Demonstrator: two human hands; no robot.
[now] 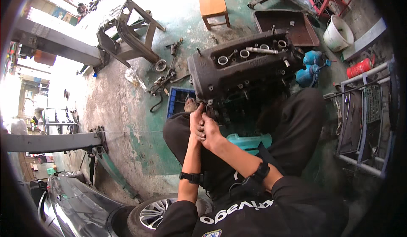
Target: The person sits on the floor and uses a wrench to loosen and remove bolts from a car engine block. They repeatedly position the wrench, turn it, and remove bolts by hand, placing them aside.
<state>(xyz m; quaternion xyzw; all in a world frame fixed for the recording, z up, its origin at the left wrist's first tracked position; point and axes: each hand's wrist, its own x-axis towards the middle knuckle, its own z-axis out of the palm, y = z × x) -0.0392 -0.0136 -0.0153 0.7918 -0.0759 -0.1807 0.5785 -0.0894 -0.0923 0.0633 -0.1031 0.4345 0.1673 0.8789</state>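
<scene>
Both hands meet at the near left end of a dark, grimy engine cylinder head (243, 65), which sits on the workshop floor just in front of the seated person's knees. The left hand (196, 117) and right hand (209, 129) are pressed together, touching each other, their fingers (199, 110) curled in close against the lower corner of the casting; whether they pinch a small part there cannot be told, since the spot is dark and hidden by the knuckles. The cylinder head lies directly beyond the fingertips, reaching away to the right. Its long axis runs from lower left to upper right, rising slightly toward the far side, with the open top face and its row of round bores turned upward. A blue crate (178, 99) sits just left of the hands, and a small wooden stool (214, 6) stands well beyond.
</scene>
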